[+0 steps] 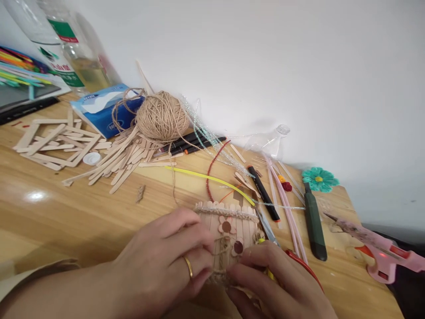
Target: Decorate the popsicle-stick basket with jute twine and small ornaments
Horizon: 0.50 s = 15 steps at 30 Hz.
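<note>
A small panel of upright craft sticks point(244, 228) stands at the lower middle, with braided twine along its upper edge and brown-centred flowers point(226, 225) on its front. A loop of twine point(223, 246) lies against the panel between the hands. My left hand point(169, 257), with a ring on one finger, curls round the panel's left side. My right hand point(272, 279) bends its fingers at the lower right front. Both sets of fingertips touch or nearly touch the panel and twine; what they pinch is too small to make out.
Behind lie a twine ball point(162, 116), loose craft sticks point(122, 164), a blue tissue pack point(114, 113) and a yellow pipe cleaner point(206, 176). Scissors point(303, 266), a green-handled tool point(314, 223), a teal flower point(320, 179) and a pink glue gun point(381, 252) are at right.
</note>
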Available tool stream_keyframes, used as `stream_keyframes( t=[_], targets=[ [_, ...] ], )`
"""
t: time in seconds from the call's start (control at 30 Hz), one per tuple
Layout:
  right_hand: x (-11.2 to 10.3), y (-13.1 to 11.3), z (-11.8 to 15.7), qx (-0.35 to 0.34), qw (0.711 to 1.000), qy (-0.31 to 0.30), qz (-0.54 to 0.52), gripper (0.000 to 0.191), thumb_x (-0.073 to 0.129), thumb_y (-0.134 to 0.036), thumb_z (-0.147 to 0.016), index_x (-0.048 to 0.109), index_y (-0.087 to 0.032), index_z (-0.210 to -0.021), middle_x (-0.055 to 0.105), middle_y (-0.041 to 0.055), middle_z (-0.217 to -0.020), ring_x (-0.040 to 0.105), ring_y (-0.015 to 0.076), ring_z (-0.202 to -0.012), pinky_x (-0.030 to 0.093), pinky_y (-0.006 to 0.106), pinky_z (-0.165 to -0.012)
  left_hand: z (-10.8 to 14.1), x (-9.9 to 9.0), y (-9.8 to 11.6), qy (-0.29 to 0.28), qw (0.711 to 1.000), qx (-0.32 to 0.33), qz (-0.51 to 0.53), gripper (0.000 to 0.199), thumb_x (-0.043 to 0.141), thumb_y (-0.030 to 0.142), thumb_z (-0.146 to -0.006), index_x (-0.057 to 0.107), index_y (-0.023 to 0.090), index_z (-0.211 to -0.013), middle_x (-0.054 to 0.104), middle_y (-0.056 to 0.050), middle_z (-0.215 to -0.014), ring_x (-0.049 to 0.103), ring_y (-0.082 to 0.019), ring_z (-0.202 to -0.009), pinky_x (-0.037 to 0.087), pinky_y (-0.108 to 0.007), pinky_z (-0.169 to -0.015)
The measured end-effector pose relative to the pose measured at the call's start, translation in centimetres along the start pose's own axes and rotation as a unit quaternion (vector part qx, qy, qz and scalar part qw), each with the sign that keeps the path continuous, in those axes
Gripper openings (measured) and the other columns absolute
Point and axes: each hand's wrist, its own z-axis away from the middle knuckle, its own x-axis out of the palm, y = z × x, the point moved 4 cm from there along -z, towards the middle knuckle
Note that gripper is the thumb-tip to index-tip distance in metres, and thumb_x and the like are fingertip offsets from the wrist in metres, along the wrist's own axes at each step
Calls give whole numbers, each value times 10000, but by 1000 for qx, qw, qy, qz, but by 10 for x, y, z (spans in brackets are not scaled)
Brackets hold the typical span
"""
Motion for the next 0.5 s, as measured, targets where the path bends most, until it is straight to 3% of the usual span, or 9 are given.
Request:
stream_keyframes(
  t=[0.3, 0.5],
  targets=[
    [1, -1, -6, 2, 999, -13, 37, 206, 514, -44, -804, 629, -213, -784, 612, 0, -703, 565, 104, -575, 449, 202, -505, -6, -3, -2, -15, 1000, 17, 4, 207, 513, 146, -882, 606, 194, -704, 668, 53, -730, 545, -127, -714, 477, -199, -624],
    [-1, 1, -13, -20, 998, -41, 41, 205, 509, -44, -788, 619, -215, -758, 606, -10, -678, 559, 91, -544, 430, 181, -474, -3, -4, -10, -47, 993, -73, 78, 203, 480, 157, -879, 633, 230, -767, 653, 43, -753, 588, -103, -687, 494, -181, -641]
  ],
)
